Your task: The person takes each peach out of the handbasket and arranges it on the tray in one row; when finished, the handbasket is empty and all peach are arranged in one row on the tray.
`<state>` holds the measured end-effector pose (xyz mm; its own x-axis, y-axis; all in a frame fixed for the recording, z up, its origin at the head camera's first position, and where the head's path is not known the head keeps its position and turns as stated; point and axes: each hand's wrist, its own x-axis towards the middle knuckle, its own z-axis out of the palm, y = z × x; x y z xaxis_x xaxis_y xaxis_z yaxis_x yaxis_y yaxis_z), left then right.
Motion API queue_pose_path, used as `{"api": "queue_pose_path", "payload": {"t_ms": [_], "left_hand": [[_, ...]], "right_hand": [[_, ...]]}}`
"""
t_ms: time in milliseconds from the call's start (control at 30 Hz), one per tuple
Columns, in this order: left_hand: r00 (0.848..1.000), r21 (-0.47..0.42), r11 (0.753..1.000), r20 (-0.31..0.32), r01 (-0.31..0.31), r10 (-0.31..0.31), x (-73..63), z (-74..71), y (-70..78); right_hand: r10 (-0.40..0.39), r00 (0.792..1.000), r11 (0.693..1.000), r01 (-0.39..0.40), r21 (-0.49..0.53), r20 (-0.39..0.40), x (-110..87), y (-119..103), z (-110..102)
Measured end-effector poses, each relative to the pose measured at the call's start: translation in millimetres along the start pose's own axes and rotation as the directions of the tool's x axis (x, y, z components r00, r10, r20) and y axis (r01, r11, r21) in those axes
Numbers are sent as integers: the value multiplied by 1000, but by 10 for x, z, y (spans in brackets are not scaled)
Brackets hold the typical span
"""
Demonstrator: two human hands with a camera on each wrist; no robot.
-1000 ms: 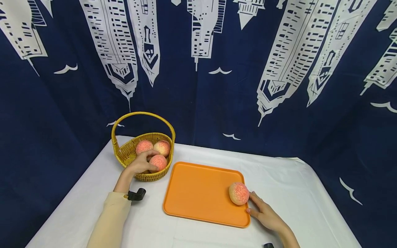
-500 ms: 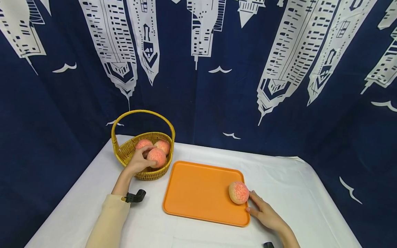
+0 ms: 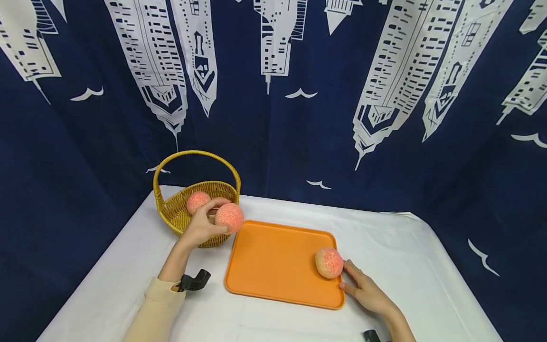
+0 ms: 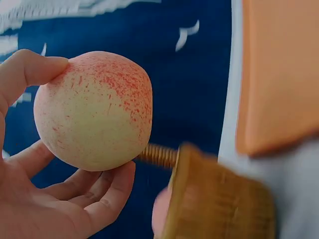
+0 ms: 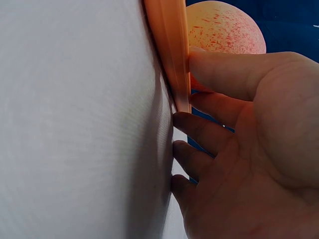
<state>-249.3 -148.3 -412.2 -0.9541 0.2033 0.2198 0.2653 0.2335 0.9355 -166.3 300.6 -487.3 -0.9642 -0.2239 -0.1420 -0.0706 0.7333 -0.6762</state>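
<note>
Moved peach (image 3: 229, 218): Half a second ago it was up over the inside of the basket (image 3: 173, 211). Now it is farther right, by the basket's right rim, and looks near the tray's far left corner.
Left hand (image 3: 202, 228): You pinch that peach, thumb on one side, fingers on the other, opened just as wide as it is.
Basket peach (image 3: 198, 202): Sits inside, near the surface's (image 3: 384, 237) far left corner. Your hand may hide another.
Tray (image 3: 273, 266): Holds one tray peach (image 3: 329, 262) by its right edge.
Right hand (image 3: 368, 292): Your fingers are loosely spread at that edge, gripping nothing.
What it means: One more peach seems out of the basket, not yet put down.
</note>
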Motion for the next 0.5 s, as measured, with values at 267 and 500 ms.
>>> {"api": "queue_pose_path", "payload": {"t_ms": [267, 500], "left_hand": [[995, -60, 998, 97, 5, 1, 6, 626, 126], [994, -53, 998, 99, 41, -35, 35, 1205, 58]], "right_hand": [[-4, 1000, 1000, 4, 4, -2, -1, -11, -25], [-10, 1000, 1000, 10, 2, -10, 1, 3, -19]]}}
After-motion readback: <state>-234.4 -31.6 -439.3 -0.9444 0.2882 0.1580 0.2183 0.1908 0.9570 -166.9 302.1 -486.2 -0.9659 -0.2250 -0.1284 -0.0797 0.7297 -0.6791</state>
